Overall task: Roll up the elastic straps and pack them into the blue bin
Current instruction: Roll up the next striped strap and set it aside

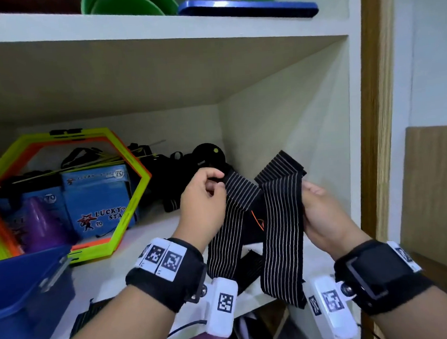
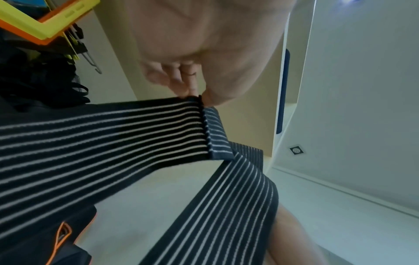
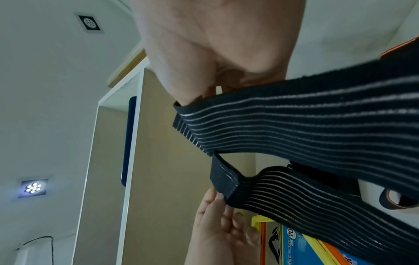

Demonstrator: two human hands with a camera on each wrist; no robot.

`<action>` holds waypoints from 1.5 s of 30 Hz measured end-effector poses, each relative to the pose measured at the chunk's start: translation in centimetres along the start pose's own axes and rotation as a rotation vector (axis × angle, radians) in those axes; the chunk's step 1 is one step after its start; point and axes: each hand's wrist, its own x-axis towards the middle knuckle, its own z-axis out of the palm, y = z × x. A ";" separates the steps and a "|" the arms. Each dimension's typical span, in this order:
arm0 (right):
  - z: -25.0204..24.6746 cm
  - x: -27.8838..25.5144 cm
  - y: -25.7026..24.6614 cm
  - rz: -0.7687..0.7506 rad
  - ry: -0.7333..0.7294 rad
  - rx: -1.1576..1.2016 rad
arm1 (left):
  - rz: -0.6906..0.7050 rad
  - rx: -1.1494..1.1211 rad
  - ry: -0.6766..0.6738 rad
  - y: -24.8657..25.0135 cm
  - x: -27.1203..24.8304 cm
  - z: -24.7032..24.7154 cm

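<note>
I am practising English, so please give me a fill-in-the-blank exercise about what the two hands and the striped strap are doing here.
1. The left hand pinches one end of the striped ___.
2. The strap is black with thin ___ lines.
3. The right hand holds the strap's ___ end.
4. The blue bin sits to the ___ of both hands.

Missing words: strap; white; other; left

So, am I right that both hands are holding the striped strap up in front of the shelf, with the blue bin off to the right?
Not quite: the blue bin sits at the lower left, as the head view shows. The rest holds: left hand and right hand each pinch an end of the striped strap before the shelf.
</note>
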 end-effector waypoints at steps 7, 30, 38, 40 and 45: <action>-0.9 -2.7 1.5 0.038 0.091 -0.083 | 0.042 0.227 0.014 -0.6 -2.0 0.9; -1.7 -6.1 2.3 0.075 -0.111 0.066 | -0.195 -0.243 -0.077 -1.3 -7.2 2.7; -1.0 -5.6 4.9 -0.132 0.218 -0.181 | -0.251 -0.499 -0.128 -0.8 -9.5 3.3; -0.9 -5.7 5.0 -0.150 0.252 -0.144 | -0.236 -0.520 -0.178 -0.3 -9.9 3.1; -1.5 -5.9 4.8 -0.256 0.375 -0.194 | -0.265 -0.475 -0.075 -0.4 -10.3 3.3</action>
